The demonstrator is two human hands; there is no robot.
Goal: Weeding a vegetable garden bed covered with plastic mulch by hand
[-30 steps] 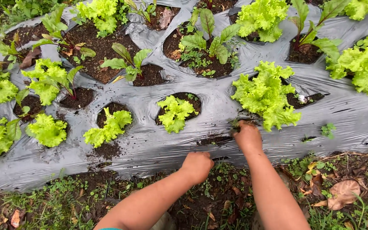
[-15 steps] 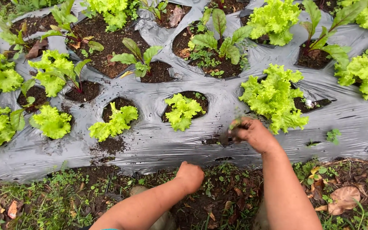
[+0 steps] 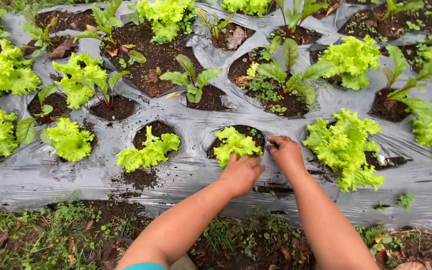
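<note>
A small light-green lettuce plant (image 3: pixel 233 144) grows from a round hole in the black plastic mulch sheet (image 3: pixel 186 172). My left hand (image 3: pixel 241 173) rests on the sheet just below it, fingers spread, the tips touching the lower leaves. My right hand (image 3: pixel 286 155) sits at the hole's right rim with its fingers curled down toward the soil. What those fingers pinch, if anything, is hidden. A bigger lettuce (image 3: pixel 346 147) stands right of my right hand, and another small one (image 3: pixel 148 152) grows in the hole to the left.
More holes farther back hold lettuces (image 3: pixel 76 82) and dark-leaved seedlings (image 3: pixel 191 80) in brown soil. Loose soil lies spilled on the sheet (image 3: pixel 138 179). Along the near edge runs a strip of weeds, grass and dead leaves (image 3: pixel 51 235).
Both hands moved up and left from the sheet's near edge to the small lettuce's hole. My left hand came up off the weedy strip onto the plastic.
</note>
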